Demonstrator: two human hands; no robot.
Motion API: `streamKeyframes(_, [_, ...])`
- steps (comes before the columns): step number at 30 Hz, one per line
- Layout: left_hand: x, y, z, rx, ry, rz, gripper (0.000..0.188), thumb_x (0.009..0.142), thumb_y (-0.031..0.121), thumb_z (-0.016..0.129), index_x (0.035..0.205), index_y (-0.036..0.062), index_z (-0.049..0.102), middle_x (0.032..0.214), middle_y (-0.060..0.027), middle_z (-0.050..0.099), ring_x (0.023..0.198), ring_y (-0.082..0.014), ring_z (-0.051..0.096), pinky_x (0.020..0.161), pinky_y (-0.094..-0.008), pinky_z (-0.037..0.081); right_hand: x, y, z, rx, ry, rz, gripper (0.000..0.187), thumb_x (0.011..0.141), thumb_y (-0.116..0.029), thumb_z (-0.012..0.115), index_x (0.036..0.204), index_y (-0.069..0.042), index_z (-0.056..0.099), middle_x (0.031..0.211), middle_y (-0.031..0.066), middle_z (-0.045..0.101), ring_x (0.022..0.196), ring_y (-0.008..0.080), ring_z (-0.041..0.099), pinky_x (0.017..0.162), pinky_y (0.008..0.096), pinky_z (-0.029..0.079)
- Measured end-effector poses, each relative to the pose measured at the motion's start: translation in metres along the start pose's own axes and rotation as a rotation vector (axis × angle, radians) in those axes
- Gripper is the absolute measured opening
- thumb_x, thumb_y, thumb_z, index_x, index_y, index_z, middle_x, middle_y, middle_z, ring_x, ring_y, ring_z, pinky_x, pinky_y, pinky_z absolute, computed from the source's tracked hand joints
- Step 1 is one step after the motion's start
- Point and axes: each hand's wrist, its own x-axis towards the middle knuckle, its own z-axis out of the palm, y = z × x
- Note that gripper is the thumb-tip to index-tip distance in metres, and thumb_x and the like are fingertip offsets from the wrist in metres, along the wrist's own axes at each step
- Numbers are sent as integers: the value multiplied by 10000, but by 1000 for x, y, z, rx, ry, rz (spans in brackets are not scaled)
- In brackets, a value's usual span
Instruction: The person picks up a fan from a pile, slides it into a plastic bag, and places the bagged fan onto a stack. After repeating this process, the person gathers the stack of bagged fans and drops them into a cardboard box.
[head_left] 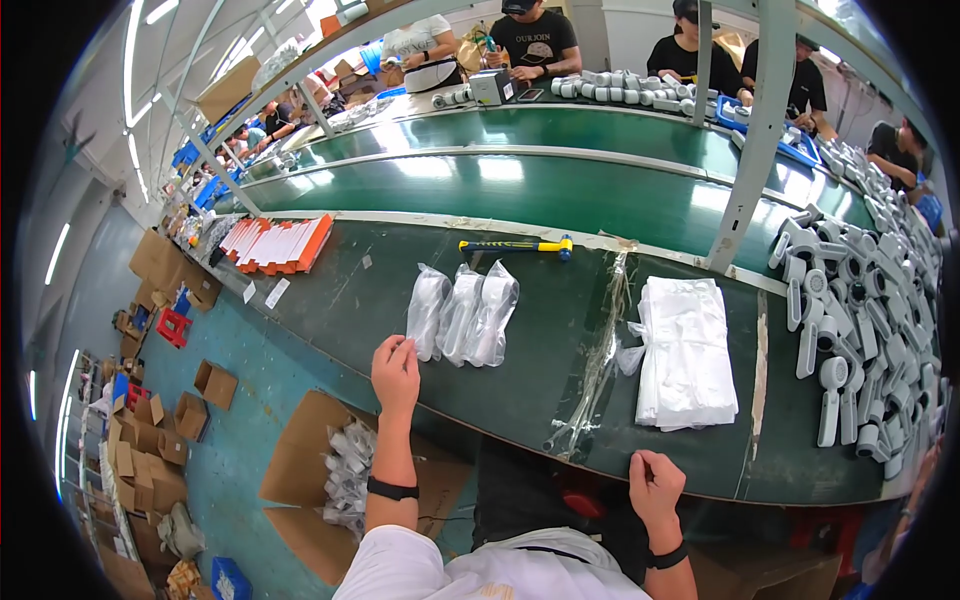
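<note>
Three clear plastic bags [461,315] lie side by side on the dark green bench, each with a pale, long-handled item inside. My left hand [396,376] is at the bench's front edge, just left of the nearest bag's lower end. Its fingers are curled together; anything between them is hidden. Below a thick stack of flat white plastic bags [686,355], my right hand [656,484] rests by the front edge, apart from the stack. That hand is loosely closed, with nothing visible in it. A yellow and black hammer [515,247] lies behind the bagged items.
Many loose grey-white handles with round heads [850,330] are heaped at the right. Orange and white cartons [277,243] lie far left. An open cardboard box [300,455] with bagged items stands below. Beyond the green conveyor [440,185], people work. A metal post [755,140] rises ahead.
</note>
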Motion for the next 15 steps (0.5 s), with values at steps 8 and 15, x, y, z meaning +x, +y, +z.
streamKeyframes(8, [7,33,-1,-63,126,177,167,777,3,687,943,17,681,1017,-130,662,903,-314,629,801,-387,514,4,4,-3,-90,80,-26,31,807,-56,713,830,-57,691,669,96,633,561,241,617,527,327,485])
streamKeyframes(15, [-37,77,-3,-357,44,176,135,881,4,614,1007,-31,646,1035,-149,645,907,-276,619,834,-349,496,13,-16,-62,167,232,153,57,863,-67,681,893,-27,707,749,78,668,613,110,606,566,255,483])
